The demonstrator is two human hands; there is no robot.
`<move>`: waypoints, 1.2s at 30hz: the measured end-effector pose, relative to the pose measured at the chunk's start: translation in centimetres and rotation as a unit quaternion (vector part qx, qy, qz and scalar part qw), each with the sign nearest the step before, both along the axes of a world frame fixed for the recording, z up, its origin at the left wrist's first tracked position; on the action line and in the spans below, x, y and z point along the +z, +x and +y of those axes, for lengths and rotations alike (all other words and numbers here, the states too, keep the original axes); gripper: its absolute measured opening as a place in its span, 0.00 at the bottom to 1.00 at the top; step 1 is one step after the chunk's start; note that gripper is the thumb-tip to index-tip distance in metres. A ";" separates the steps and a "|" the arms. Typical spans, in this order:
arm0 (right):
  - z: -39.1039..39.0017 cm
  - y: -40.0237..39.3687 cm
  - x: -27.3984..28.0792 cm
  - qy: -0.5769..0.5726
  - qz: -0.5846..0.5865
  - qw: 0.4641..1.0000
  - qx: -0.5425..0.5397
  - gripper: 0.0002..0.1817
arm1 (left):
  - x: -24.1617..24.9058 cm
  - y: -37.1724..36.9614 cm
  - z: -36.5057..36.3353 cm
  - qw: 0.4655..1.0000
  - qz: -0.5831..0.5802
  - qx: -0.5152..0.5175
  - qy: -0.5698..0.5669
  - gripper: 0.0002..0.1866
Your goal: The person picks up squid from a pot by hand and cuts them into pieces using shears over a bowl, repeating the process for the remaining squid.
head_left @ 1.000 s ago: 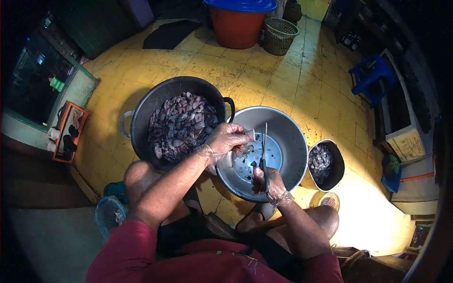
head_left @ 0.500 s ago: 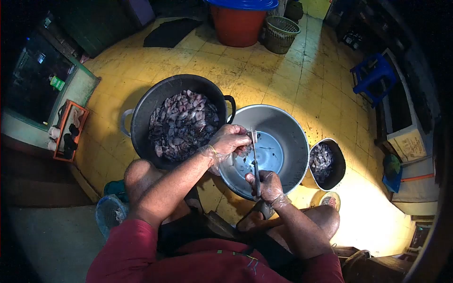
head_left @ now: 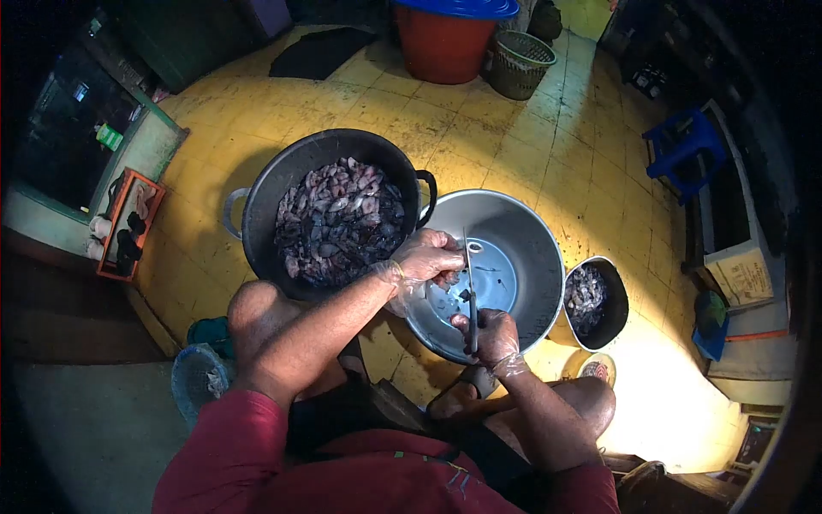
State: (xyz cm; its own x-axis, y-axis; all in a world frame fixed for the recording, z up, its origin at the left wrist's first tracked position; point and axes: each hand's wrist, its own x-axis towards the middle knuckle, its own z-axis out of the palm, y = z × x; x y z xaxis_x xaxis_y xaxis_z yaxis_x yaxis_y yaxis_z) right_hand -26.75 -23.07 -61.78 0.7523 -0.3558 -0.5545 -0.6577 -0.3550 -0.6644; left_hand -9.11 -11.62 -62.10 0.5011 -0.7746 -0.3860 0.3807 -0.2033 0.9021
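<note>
My left hand (head_left: 425, 257), in a clear plastic glove, is closed round a small dark, pinkish piece (head_left: 446, 278) over the grey basin (head_left: 544, 257). My right hand (head_left: 494, 337), also gloved, grips the dark handle of a knife or scissors (head_left: 471, 295); its thin blade points away from me, beside my left fingertips. Dark scraps and a little liquid lie in the basin. To its left, a black tub (head_left: 265, 193) holds a heap of small dark and pinkish pieces (head_left: 338, 214). A smaller container (head_left: 618, 300) at the right holds more pale and dark pieces (head_left: 586, 295).
On the yellow tiled floor (head_left: 505, 141) stand a red tub (head_left: 441, 47) with a blue lid and a woven basket (head_left: 522, 60). A blue stool (head_left: 687, 152) is at the right, an orange rack (head_left: 131, 224) with footwear at the left. A light-blue basket (head_left: 193, 381) sits near my knee.
The view has shifted slightly. The blade has turned a little beside my left hand, and a dark scrap now shows against it. Both hands keep their holds.
</note>
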 end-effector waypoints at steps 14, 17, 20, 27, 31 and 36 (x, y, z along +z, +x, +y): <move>-1.4 0.0 -0.8 0.139 -0.174 0.963 -0.152 0.24 | 1.8 2.9 2.2 0.891 -0.428 -0.125 0.086 0.11; -1.4 0.0 -0.8 0.120 -0.169 0.969 -0.136 0.24 | 0.3 7.8 5.5 0.802 -0.551 0.030 0.227 0.09; -1.6 0.1 -1.3 0.115 -0.169 0.971 -0.122 0.25 | -1.3 10.3 8.0 0.785 -0.492 -0.009 0.377 0.11; -1.3 0.3 -0.3 0.072 -0.123 0.988 -0.065 0.26 | -7.2 9.9 8.6 0.753 -0.573 0.051 0.320 0.14; -1.4 0.2 -0.2 0.033 -0.106 0.993 -0.035 0.29 | -7.1 9.4 8.4 0.730 -0.574 0.017 0.371 0.11; -1.9 0.2 -0.8 0.010 -0.074 0.997 -0.007 0.33 | -7.6 9.5 8.9 0.755 -0.546 0.056 0.359 0.10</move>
State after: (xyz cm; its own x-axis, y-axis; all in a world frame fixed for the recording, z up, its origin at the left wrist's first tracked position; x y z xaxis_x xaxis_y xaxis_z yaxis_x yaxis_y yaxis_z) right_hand -26.57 -24.98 -62.57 0.8214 -0.3565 -0.4452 -0.5567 -0.3314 -0.7618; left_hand 0.35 -2.72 -69.66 0.8709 -0.4915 0.0035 -0.4590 -0.8107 0.3635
